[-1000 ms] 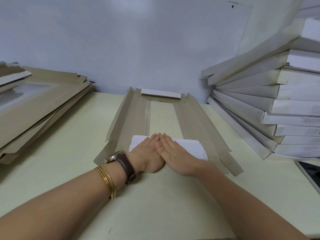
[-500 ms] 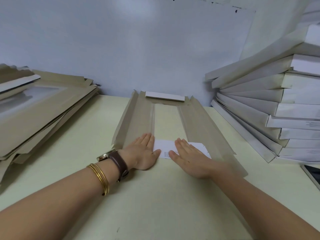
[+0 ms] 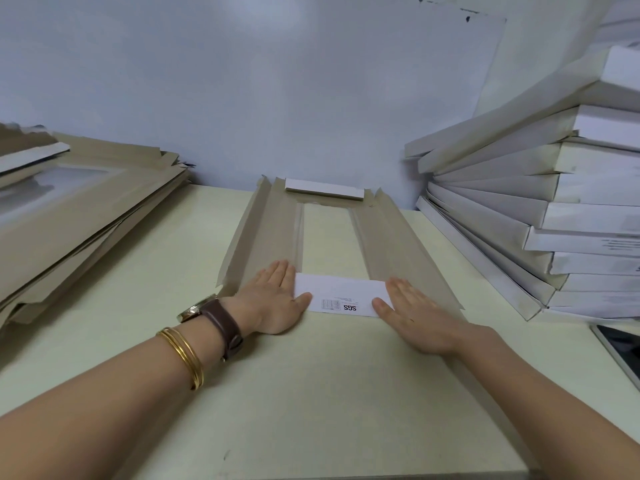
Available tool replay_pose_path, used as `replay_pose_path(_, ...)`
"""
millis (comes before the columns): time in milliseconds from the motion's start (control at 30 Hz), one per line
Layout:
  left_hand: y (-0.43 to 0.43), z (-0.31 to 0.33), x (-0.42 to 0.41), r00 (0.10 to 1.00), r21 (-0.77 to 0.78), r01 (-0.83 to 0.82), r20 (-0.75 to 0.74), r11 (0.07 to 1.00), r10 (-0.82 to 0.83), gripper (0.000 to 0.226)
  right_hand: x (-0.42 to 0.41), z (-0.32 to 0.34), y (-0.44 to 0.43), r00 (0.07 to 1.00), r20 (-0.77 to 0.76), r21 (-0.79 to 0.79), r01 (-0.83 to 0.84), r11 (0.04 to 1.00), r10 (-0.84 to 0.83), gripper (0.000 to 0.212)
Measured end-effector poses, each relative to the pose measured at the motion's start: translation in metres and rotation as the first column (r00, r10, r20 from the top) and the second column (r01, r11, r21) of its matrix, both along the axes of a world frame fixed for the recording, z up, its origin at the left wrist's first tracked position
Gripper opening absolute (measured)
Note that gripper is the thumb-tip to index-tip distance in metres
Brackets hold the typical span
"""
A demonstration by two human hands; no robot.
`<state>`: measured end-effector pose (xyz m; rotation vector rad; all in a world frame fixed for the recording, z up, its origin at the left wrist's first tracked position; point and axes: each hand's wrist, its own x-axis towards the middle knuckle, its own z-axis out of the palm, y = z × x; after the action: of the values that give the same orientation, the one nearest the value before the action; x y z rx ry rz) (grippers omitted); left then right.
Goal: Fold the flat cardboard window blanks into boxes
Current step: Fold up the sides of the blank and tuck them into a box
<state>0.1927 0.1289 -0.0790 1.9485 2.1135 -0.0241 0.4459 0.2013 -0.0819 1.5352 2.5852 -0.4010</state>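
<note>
A brown cardboard window blank point(image 3: 391, 237) lies flat on the table, its long side flaps slightly raised and a clear window down its middle. Its near white end flap point(image 3: 341, 296), printed with small text, is folded back onto the blank. My left hand point(image 3: 273, 299) presses flat on the flap's left end, fingers straight. My right hand point(image 3: 412, 313) presses flat on the flap's right end. A white far end flap point(image 3: 323, 189) stands folded near the wall.
A pile of flat brown blanks point(image 3: 79, 209) sits at the left. A tall leaning stack of folded white boxes point(image 3: 540, 216) fills the right. A dark tablet or phone point(image 3: 623, 351) lies at the right edge. The pale table point(image 3: 311, 393) meets the wall behind.
My hands started together at the middle of the near flap and have slid apart along it to its two ends, uncovering the printed white face.
</note>
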Motion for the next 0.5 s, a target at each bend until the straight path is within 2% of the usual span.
replay_pose_path(67, -0.0030, 0.0009, -0.0054, 0.999, 0.000, -0.028, 0.018, 1.000, 0.028, 0.070, 0.0020, -0.0022, 0.0017, 1.000, 0.007, 0.014, 0.017, 1.000, -0.017, 0.097)
replay_pose_path(267, -0.0076, 0.0024, -0.0089, 0.998, -0.009, -0.057, 0.025, 0.998, 0.057, 0.069, 0.0034, -0.0020, -0.0009, 0.998, 0.005, 0.051, 0.069, 0.996, -0.070, 0.116)
replay_pose_path(500, -0.0085, 0.0029, -0.0081, 0.997, -0.003, -0.067, 0.041, 0.998, 0.067, 0.070, 0.0009, -0.0034, -0.0049, 0.993, 0.032, 0.104, 0.114, 0.988, -0.117, 0.090)
